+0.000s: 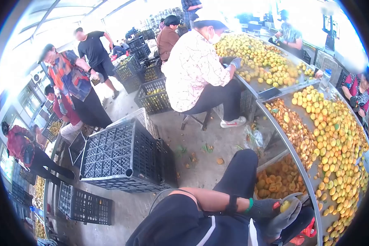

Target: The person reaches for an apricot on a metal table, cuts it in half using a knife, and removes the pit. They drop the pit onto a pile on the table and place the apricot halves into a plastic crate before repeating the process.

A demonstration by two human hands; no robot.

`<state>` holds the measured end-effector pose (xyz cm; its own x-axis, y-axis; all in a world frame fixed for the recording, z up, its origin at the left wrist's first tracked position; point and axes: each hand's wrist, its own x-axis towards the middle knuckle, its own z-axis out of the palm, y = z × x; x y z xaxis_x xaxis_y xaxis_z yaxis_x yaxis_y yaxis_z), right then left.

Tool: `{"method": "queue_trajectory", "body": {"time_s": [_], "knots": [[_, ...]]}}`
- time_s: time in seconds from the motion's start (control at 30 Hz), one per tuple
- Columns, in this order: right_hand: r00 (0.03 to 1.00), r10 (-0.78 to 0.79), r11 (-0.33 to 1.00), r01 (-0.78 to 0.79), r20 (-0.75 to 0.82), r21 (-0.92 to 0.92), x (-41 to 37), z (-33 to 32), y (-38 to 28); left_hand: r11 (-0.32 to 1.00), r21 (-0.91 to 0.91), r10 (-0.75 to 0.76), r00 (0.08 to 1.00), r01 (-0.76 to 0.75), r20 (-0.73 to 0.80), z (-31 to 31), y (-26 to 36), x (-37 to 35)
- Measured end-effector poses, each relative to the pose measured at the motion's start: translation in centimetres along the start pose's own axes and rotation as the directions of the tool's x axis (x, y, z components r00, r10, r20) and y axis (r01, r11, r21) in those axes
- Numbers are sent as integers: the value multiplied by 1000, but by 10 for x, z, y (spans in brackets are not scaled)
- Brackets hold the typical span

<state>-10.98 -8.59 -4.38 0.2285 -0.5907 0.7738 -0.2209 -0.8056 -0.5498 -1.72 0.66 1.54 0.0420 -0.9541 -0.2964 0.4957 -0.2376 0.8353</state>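
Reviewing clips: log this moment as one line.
left hand: gloved, beside fruit | right hand: gloved, holding fruit | red item: between hands | table: fruit-laden

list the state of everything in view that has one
Left hand, gloved, closed on a red object
Right hand, gloved, around a yellow fruit
Whole fruit, heaped loose
Split fruit, piled alongside
Large crates, stacked
Bottle, standing, cap on

Tbl rim (pixel 305 177) smooth metal; crate (pixel 110 153) matt plstc; glove (pixel 264 208) rough cloth.
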Motion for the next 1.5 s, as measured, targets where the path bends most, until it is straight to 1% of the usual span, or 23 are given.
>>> {"method": "queue_trajectory", "body": {"time_s": [0.07,0.1,0.17,0.2,0.27,0.3,0.33,0.37,0.4,0.43,0.47,0.5,0.53,0.67,0.73,0.77,0.8,0.87,0.9,1.07,1.13,1.33,1.5], "knots": [[817,457,605,-576,352,550,27,-11,-30,983,156,101,995,-101,13,6,6,-4],[816,462,608,-577,349,545,28,-10,-25,983,152,96,995,-98,19,4,1,1],[951,97,849,-233,294,474,26,-10,-9,798,578,188,982,-173,34,-4,-15,12],[941,66,865,-220,332,452,25,-9,-5,766,532,327,932,-360,160,-9,-24,15],[876,151,838,-359,459,410,30,-12,-14,401,754,460,826,-521,326,-32,-61,42],[844,174,794,-424,507,435,37,-16,-22,143,853,318,840,-501,440,-44,-64,38],[791,191,825,-450,581,342,42,-20,-21,82,805,475,734,-587,486,-43,-41,29],[599,307,639,-706,740,306,41,-23,-8,813,547,182,979,-201,90,-17,5,7],[483,331,413,-846,810,336,39,-23,-1,637,739,212,971,-221,108,-28,-1,14],[492,350,300,-865,797,403,36,-25,7,942,332,71,996,-50,-50,-21,-2,15],[513,356,181,-858,781,481,33,-26,11,895,395,253,965,-209,-64,-20,3,13],[477,374,-20,-853,795,521,36,-32,4,994,106,20,990,-5,-138,-14,9,16],[465,359,-216,-802,810,556,43,-34,-2,972,223,-32,988,66,-153,-11,19,16],[503,393,-231,-756,769,613,43,-38,0,915,403,82,985,-14,-151,-14,16,21],[595,419,127,-787,686,604,37,-39,10,845,530,166,978,-75,-125,-20,19,23],[686,399,469,-723,608,508,35,-40,18,951,310,85,970,-10,-227,-20,31,21],[685,410,472,-724,602,503,37,-44,23,997,71,-18,953,42,-303,-20,43,19],[426,501,-406,-653,753,639,47,-55,29,991,106,102,965,-79,-243,-22,59,2],[381,387,-536,-648,840,541,53,-62,28,971,139,219,956,-194,-194,-21,60,-4],[529,201,-435,-706,824,559,46,-71,23,873,381,330,944,-304,-2,-19,45,-1],[575,271,-375,-676,772,635,47,-74,13,904,424,58,998,-48,-9,-20,46,-6],[614,170,-131,-761,771,635,49,-85,13,647,695,346,933,-314,100,-10,31,-9],[572,219,-300,-732,791,612,49,-83,4,439,817,386,900,-374,205,-16,19,-12]]}}
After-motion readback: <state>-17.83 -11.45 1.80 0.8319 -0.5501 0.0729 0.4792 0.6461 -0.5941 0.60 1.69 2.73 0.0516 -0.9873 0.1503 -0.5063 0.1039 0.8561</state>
